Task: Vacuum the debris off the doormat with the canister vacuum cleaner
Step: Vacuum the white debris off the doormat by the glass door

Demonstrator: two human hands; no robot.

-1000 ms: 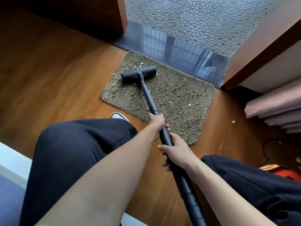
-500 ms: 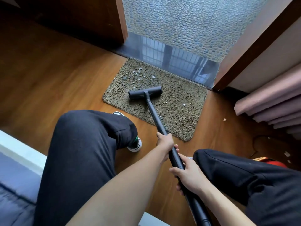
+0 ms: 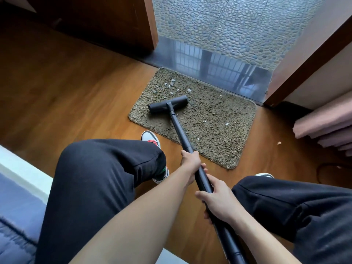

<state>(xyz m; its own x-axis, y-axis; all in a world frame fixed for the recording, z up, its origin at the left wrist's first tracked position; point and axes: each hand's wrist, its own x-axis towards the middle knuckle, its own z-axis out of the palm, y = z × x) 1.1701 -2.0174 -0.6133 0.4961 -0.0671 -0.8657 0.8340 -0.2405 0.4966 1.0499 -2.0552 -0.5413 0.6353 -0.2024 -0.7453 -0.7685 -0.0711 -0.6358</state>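
**Black nozzle mid-mat, scraps ahead**

Black nozzle rests flat on the mat, near its left side. Pale debris lies just beyond it by the threshold; a few bits sit to the right. Both hands are clenched round the wand, left hand ahead of right hand. Sweeping is under way; next likely calls for a forward push over the cluster.

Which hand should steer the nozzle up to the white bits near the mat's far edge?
Probably the left hand: its grip sits furthest forward on the wand, nearest the nozzle. The right hand holds further back. The white bits lie just beyond the nozzle.
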